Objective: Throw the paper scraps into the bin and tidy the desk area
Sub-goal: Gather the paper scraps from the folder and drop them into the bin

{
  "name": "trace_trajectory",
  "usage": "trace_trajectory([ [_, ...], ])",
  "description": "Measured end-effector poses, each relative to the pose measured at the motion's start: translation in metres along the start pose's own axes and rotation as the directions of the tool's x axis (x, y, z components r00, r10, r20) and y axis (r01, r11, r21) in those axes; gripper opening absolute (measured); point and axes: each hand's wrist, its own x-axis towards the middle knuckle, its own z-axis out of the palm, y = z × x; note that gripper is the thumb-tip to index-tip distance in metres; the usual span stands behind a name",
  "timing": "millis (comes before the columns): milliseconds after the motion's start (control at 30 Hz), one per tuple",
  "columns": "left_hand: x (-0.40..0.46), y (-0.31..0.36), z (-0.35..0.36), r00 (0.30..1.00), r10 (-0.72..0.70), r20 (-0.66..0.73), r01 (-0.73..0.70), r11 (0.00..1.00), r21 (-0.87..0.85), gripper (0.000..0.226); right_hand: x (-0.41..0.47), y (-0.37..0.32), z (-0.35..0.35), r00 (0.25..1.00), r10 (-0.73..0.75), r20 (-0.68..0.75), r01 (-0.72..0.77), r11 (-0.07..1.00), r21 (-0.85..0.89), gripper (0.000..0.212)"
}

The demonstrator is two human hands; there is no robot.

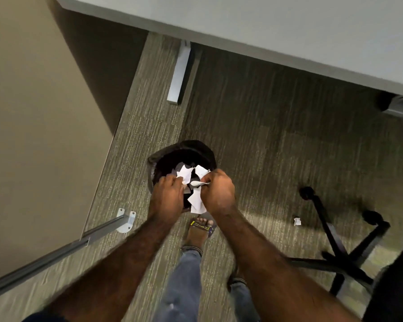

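bin (163,151) black | paper scraps (197,201) white | carpet (265,135) grey-green (streaked)

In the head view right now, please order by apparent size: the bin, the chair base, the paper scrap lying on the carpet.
1. Chair base
2. Bin, partly hidden by the hands
3. Paper scrap, clearly smallest

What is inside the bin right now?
The bin has a dark liner with a few pale paper scraps lying in it. Both hands, holding more scraps, cover its near half, so the rest is hidden.
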Motion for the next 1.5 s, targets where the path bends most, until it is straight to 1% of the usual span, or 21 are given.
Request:
trace_trajectory([
  [167,0.005,-0.002,-0.002,0.999,-0.012,0.038,0.011,0.999,0.033,0.038,0.011,-0.011,0.011,1.0,-0.018,0.012,0.018,1.0,-0.001,0.016],
  [300,0.008,-0.003,-0.002,0.999,-0.013,0.044,0.011,0.998,0.056,0.042,0.017,-0.015,0.017,0.998,-0.051,0.028,0.049,0.996,0.071,0.011],
  [333,0.009,-0.004,-0.002,0.999,-0.015,0.039,0.013,0.998,0.062,0.044,0.018,-0.015,0.019,0.998,-0.052,0.039,0.048,0.995,0.09,0.014],
  [467,0.01,-0.003,-0.005,1.0,0.0,0.009,-0.001,0.998,0.063,0.051,0.017,-0.009,0.021,0.985,-0.128,0.119,0.113,0.985,0.131,0.046],
  [533,0.011,0.003,-0.007,0.999,0.038,0.0,-0.038,0.997,0.071,0.052,0.015,-0.003,0.017,0.981,-0.15,0.125,0.131,0.98,0.15,0.054],
  [633,0.013,0.019,-0.011,0.996,0.092,0.003,-0.092,0.99,0.111,0.051,0.013,0.01,0.012,0.983,-0.155,0.102,0.145,0.985,0.099,0.058],
  [700,0.017,0.031,-0.012,0.991,0.136,0.012,-0.136,0.982,0.135,0.052,0.011,0.022,0.007,0.985,-0.163,0.058,0.161,0.986,0.046,0.059],
  [800,0.022,0.053,-0.009,0.979,0.205,0.017,-0.205,0.972,0.113,0.059,0.005,0.042,-0.007,0.981,-0.165,-0.098,0.153,0.981,-0.118,0.062],
  [900,0.026,0.081,-0.008,0.959,0.285,0.0,-0.282,0.95,0.131,0.056,-0.002,0.063,-0.028,0.963,-0.133,-0.233,0.095,0.981,-0.171,0.068],
  [1000,0.027,0.118,-0.009,0.932,0.362,-0.005,-0.355,0.918,0.177,0.056,-0.007,0.095,-0.052,0.94,-0.106,-0.325,0.027,0.971,-0.236,0.074],
  [1200,0.028,0.176,0.0,0.896,0.443,-0.002,-0.433,0.877,0.209,0.063,-0.018,0.15,-0.09,0.902,-0.036,-0.429,-0.062,0.975,-0.212,0.082],
  [1500,0.044,0.247,0.039,0.822,0.57,-0.014,-0.55,0.799,0.242,0.073,-0.015,0.234,-0.116,0.845,0.056,-0.532,-0.188,0.962,-0.196,0.084],
])
